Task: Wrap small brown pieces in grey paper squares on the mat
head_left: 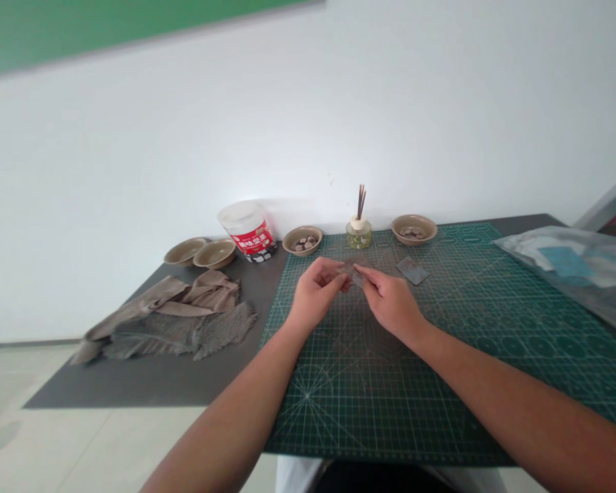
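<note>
My left hand (313,291) and my right hand (394,302) meet over the green cutting mat (318,411), fingertips almost touching. Both are closed in a pinch on a small clear plastic bag (358,275), which is blurred; whether anything is inside I cannot tell. Just right of my right hand's fingers, a small flat clear packet (413,271) lies on the mat. Beyond the hands stand a bowl (302,251) of small round pieces, a reed diffuser (358,236) with dark sticks, and another bowl (415,220) of similar pieces.
A white tub (249,236) with a red label stands at the back left, beside two tan bowls (185,259). Crumpled brown and grey cloths (185,322) lie on the dark tabletop (148,383). A large clear plastic bag (580,257) covers the mat's right edge. A white wall rises behind.
</note>
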Demonstrator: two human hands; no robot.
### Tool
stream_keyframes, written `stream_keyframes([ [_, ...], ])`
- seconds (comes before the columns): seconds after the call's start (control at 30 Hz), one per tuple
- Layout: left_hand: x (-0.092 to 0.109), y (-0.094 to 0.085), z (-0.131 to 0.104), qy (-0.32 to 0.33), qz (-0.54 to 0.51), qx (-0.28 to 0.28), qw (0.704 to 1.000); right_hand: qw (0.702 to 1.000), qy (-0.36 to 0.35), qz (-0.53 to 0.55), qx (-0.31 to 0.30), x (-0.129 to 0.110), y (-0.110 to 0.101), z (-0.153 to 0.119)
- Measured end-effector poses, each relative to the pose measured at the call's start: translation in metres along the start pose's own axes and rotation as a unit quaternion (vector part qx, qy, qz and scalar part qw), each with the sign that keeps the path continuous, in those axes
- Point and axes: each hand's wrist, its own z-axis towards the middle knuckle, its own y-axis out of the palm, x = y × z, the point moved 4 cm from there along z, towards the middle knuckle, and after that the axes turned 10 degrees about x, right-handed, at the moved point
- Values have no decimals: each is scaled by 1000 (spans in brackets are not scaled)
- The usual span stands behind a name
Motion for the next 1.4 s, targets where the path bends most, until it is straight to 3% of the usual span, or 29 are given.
stream_keyframes([
  [0.2, -7, 1, -1, -36, 22, -8, 999, 1000, -15, 9, 25, -4, -5, 0],
  [0.33, -3, -4, -2, 25, 162, 13, 986, 997, -76, 14, 6, -15, -2, -4],
  [0.43, 0, -7, -2, 51, 204, 30, 977, 993, -113, 8, -34, -21, 3, -9],
  [0.57, -2, -7, -4, 42, 188, 46, 980, 990, -126, -6, -58, -19, 6, -10],
  [0.97, 5, -3, -8, 39, 179, 45, 982, 990, -137, -27, -35, -25, 1, -7],
  [1.27, 6, -4, -9, 36, 130, 53, 990, 991, -127, 22, -25, -26, -1, -9],
  [1.4, 1, -3, -5, 13, 76, 36, 996, 999, -17, 38, -28, -10, 3, -2],
])
